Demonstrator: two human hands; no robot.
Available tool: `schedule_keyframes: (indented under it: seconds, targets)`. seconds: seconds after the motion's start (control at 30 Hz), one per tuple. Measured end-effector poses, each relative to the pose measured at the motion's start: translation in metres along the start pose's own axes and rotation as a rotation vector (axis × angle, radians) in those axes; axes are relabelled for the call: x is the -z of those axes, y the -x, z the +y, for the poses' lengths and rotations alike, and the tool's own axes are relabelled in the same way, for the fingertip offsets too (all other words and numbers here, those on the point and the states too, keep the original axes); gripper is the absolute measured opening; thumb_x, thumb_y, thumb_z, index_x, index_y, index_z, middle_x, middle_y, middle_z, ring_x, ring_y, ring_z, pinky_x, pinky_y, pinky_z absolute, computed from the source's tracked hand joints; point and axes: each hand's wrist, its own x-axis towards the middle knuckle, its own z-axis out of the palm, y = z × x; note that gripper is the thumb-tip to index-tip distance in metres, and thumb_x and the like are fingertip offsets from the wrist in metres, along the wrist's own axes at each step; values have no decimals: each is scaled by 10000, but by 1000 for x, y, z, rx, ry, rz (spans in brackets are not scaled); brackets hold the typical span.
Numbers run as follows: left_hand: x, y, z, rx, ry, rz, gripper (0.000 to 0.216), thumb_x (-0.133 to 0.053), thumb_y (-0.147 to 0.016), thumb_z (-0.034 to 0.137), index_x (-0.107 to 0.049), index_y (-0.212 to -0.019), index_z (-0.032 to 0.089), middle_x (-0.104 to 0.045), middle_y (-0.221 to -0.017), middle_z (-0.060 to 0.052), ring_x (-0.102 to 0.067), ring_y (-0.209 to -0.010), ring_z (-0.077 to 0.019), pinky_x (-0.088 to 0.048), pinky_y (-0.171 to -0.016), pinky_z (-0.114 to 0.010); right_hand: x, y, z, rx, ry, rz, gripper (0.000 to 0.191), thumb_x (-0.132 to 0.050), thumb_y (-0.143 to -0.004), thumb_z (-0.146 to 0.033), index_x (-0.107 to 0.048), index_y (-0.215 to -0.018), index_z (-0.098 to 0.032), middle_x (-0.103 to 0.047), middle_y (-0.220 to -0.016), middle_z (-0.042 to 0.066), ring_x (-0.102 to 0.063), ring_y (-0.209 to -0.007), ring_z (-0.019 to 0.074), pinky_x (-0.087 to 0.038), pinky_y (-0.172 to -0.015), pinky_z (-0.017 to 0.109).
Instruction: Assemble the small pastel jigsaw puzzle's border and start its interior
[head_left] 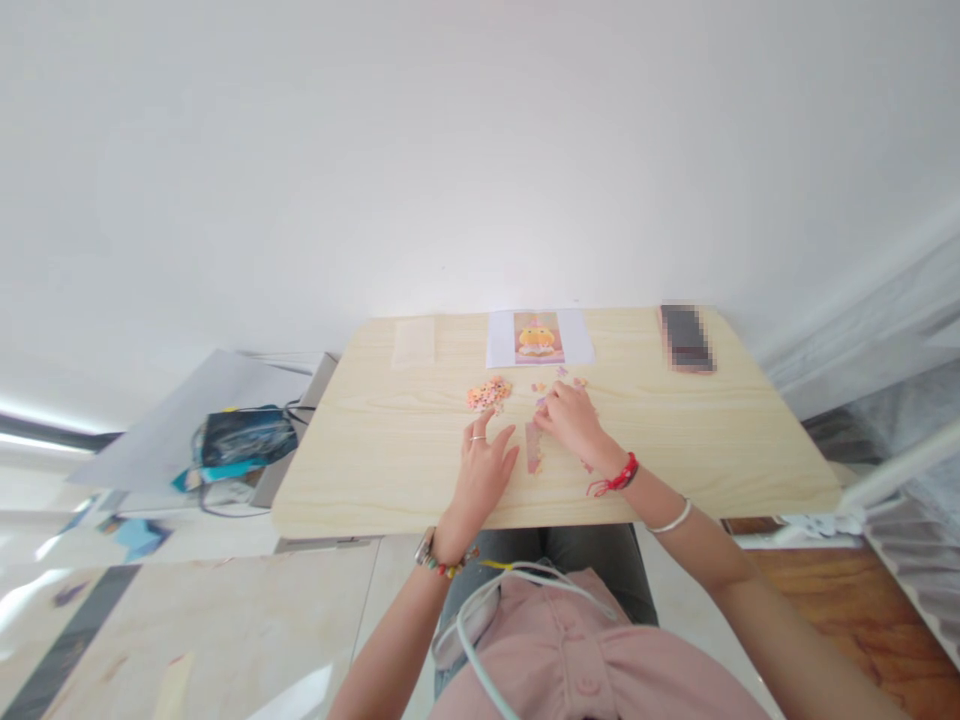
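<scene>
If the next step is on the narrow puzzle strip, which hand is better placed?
Probably the right hand: it is right beside the upper end of the puzzle strip. The left hand is open, farther off to the left, nearer the piece pile.

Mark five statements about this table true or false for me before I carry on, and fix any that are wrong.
1. The printed sheet and the phone both lie on the table. True.
2. The phone is left of the printed sheet. False: it is to the right of it.
3. The left hand is nearer the heap of puzzle pieces than the right hand is. True.
4. The left hand is clenched in a fist. False: it is open.
5. A red bracelet is on the right wrist. True.
</scene>
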Motion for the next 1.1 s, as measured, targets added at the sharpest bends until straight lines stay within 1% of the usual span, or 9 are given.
schedule_keyframes:
  seconds: [0.1,0.23,0.4,0.53,0.63,0.73,0.8,0.9,1.1]
  targets:
    - [0,3,-3,12,1,5,245,-501,-794,183,-549,-1033,154,-361,-1242,-175,-368,-1168,-290,-377,-926,-476,-2,-3,-1,-13,28,-42,197,-462,-798,-227,-624,-767,-120,-559,-860,111,-506,-816,221,-298,-854,397]
    - [0,5,-4,18,0,-8,241,-501,-797,190,-550,-1029,153,-355,-1240,-176,-368,-1164,-294,-377,-926,-480,1,-5,1,-14,25,-79,209,-437,-805,-211,-621,-784,-114,-560,-867,125,-502,-820,228,-285,-859,403]
    - [0,4,-3,8,8,-16,244,-495,-799,190,-549,-1033,145,-350,-1234,-181,-364,-1165,-294,-369,-933,-477,4,-1,3,-2,-30,-16,179,-442,-809,-212,-598,-782,-128,-556,-858,107,-501,-849,224,-282,-863,400]
    - [-1,3,-2,13,14,-13,242,-491,-799,188,-549,-1031,151,-350,-1232,-174,-365,-1160,-292,-369,-933,-480,3,7,5,73,-65,60,141,-454,-812,-214,-572,-781,-145,-552,-858,80,-502,-850,205,-287,-864,392]
    - [-1,3,-2,14,12,-14,243,-499,-794,184,-552,-1028,147,-350,-1225,-175,-368,-1154,-291,-369,-935,-475,2,10,8,90,-53,60,131,-457,-816,-209,-568,-783,-147,-550,-855,82,-499,-851,207,-318,-822,371]
    - [-1,3,-2,17,11,-14,240,-505,-791,183,-551,-1024,152,-348,-1226,-169,-369,-1152,-287,-372,-933,-473,4,10,13,52,-68,49,125,-489,-811,-242,-573,-805,-149,-544,-883,96,-492,-873,219,-346,-767,348]
    - [-2,4,-3,18,6,-13,240,-504,-791,184,-548,-1025,154,-343,-1233,-167,-364,-1156,-288,-373,-930,-478,6,10,20,36,-95,34,117,-495,-808,-233,-583,-808,-157,-539,-904,93,-495,-881,214,-354,-749,336]
    - [-1,5,-6,25,-3,-10,234,-499,-795,190,-553,-1019,149,-344,-1229,-173,-365,-1150,-295,-380,-919,-483,9,9,36,19,-150,24,114,-489,-805,-197,-601,-815,-175,-538,-925,67,-511,-878,188,-362,-765,324]
    - [0,7,-8,37,-2,-5,225,-487,-804,196,-556,-1013,150,-355,-1225,-171,-369,-1145,-290,-379,-927,-478,10,8,85,-82,-207,69,161,-505,-787,-188,-626,-893,-187,-529,-920,54,-524,-854,161,-391,-802,293]
